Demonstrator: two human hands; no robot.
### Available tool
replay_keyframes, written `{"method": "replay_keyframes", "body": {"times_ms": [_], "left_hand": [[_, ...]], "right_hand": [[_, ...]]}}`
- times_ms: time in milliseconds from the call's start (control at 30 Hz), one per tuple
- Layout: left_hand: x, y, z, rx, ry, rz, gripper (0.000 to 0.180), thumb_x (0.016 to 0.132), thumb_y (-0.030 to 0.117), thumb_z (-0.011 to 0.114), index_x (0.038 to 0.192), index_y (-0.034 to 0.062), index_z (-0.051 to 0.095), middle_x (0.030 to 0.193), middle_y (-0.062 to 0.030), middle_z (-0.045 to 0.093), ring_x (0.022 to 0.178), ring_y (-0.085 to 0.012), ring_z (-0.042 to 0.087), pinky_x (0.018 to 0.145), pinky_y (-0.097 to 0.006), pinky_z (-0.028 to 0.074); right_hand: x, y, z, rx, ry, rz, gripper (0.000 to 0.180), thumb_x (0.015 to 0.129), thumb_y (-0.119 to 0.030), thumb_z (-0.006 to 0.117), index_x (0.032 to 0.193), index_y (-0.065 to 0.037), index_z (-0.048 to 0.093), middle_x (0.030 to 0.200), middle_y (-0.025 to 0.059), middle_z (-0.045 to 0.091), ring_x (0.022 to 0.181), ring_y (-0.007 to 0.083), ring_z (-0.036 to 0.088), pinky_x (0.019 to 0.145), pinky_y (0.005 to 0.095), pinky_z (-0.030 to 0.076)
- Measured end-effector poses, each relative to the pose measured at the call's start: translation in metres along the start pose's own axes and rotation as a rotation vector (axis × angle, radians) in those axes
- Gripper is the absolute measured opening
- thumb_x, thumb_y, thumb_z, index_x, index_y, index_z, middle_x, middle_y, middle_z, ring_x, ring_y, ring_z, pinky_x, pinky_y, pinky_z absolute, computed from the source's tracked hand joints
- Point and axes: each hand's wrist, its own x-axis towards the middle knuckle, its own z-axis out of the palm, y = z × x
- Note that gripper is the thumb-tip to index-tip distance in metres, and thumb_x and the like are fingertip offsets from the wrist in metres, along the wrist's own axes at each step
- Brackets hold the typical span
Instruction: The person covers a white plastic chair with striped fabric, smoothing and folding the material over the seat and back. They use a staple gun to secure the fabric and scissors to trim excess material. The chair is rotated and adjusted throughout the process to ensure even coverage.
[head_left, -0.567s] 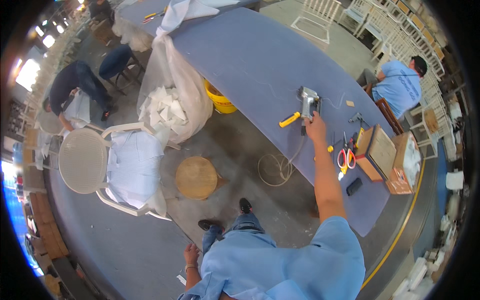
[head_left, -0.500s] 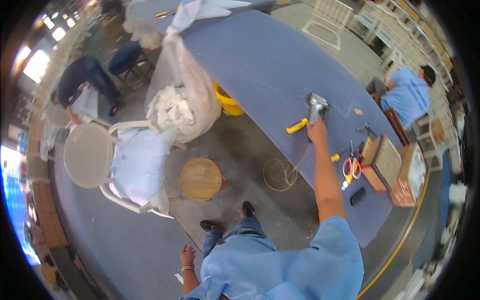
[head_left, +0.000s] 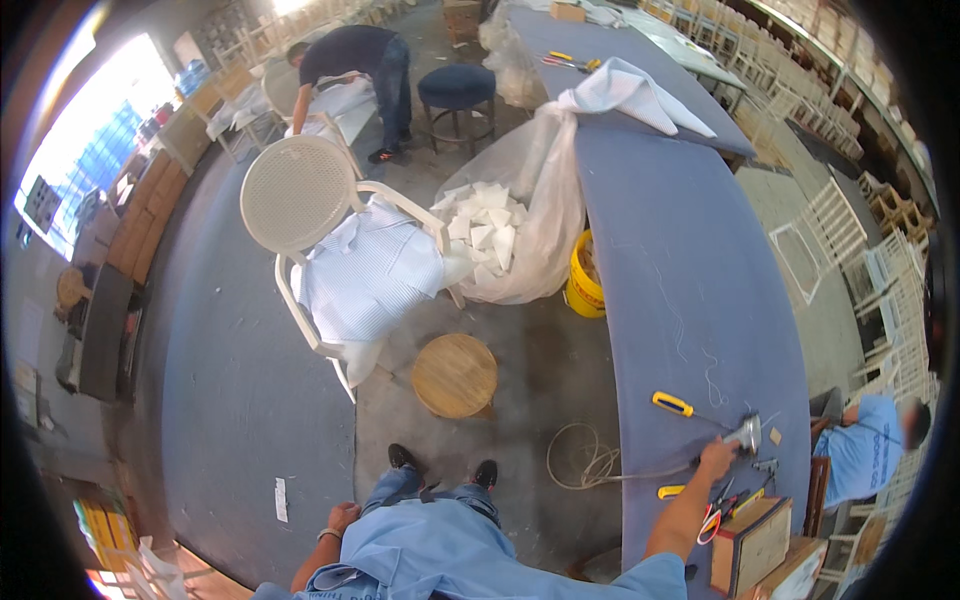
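My right hand (head_left: 717, 457) is closed round a silver air staple gun (head_left: 747, 432) at the right side of the blue-grey worktable (head_left: 690, 290). A thin clear hose (head_left: 640, 476) runs from beside that hand to a loose coil at the table's left edge. A yellow-handled screwdriver (head_left: 673, 404) lies just beyond the hand, and another yellow handle (head_left: 670, 492) lies on its near side. Red-handled scissors (head_left: 709, 524) rest by a box (head_left: 752, 545). Low at my left side, my left hand (head_left: 343, 517) has its fingers curled, with nothing visible in them.
A white armchair (head_left: 300, 195) with a pale blue checked seat (head_left: 370, 270) stands ahead left. Near my feet is a round wooden stool (head_left: 455, 375). A clear bag of white scraps (head_left: 545, 220) and yellow bucket (head_left: 586, 280) flank the table. Two people work nearby.
My view has turned left, so the table and chair appear farther right. The staple gun remains in my right hand. My left hand is now nearer my body.
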Motion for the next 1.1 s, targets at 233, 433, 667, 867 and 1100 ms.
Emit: {"method": "replay_keyframes", "body": {"times_ms": [233,433,667,867,1100], "left_hand": [[0.022,0.038,0.001,0.218,0.003,0.097,0.050,0.085,0.039,0.067,0.120,0.0028,0.074,0.114,-0.0240,0.074,0.109,-0.0377,0.071,0.094,-0.045,0.055],[0.039,0.052,-0.011,-0.524,0.073,-0.156,0.044,0.089,0.025,0.066,0.119,-0.0067,0.070,0.100,-0.0183,0.075,0.086,-0.0253,0.076,0.072,-0.035,0.059],[0.049,-0.021,-0.005,0.155,-0.059,0.027,0.050,0.085,0.037,0.068,0.120,0.0020,0.073,0.117,-0.0232,0.073,0.109,-0.0370,0.071,0.095,-0.042,0.056],[0.082,-0.044,-0.028,0.079,-0.003,0.096,0.051,0.085,0.043,0.065,0.119,0.0057,0.074,0.124,-0.0214,0.071,0.118,-0.0401,0.065,0.105,-0.043,0.050],[0.134,-0.122,-0.080,-0.300,0.121,-0.064,0.045,0.091,0.035,0.068,0.122,0.0018,0.071,0.106,-0.0171,0.077,0.098,-0.0313,0.074,0.086,-0.040,0.058]], "right_hand": [[-0.079,-0.107,0.013,-0.008,0.103,-0.745,0.052,0.099,-0.040,0.063,0.143,-0.013,0.057,0.150,0.0214,0.048,0.132,0.0416,0.053,0.103,0.0547,0.048],[-0.091,-0.112,0.017,0.000,-0.223,-0.718,0.039,0.096,-0.033,0.068,0.125,-0.007,0.065,0.130,0.0200,0.059,0.115,0.0430,0.060,0.096,0.0504,0.051],[-0.085,-0.111,-0.088,0.265,-0.134,-0.517,0.048,0.096,-0.029,0.067,0.135,-0.002,0.062,0.127,0.0206,0.066,0.117,0.0358,0.064,0.099,0.0439,0.050],[-0.236,-0.202,-0.319,1.327,0.147,-1.218,0.064,0.102,-0.052,0.054,0.133,0.004,0.057,0.130,0.0222,0.062,0.114,0.0304,0.062,0.103,0.0440,0.046],[-0.550,-0.310,-0.452,1.864,0.147,-2.193,0.051,0.100,-0.039,0.054,0.138,-0.004,0.055,0.137,0.0108,0.059,0.127,0.0210,0.056,0.104,0.0381,0.046]]}}
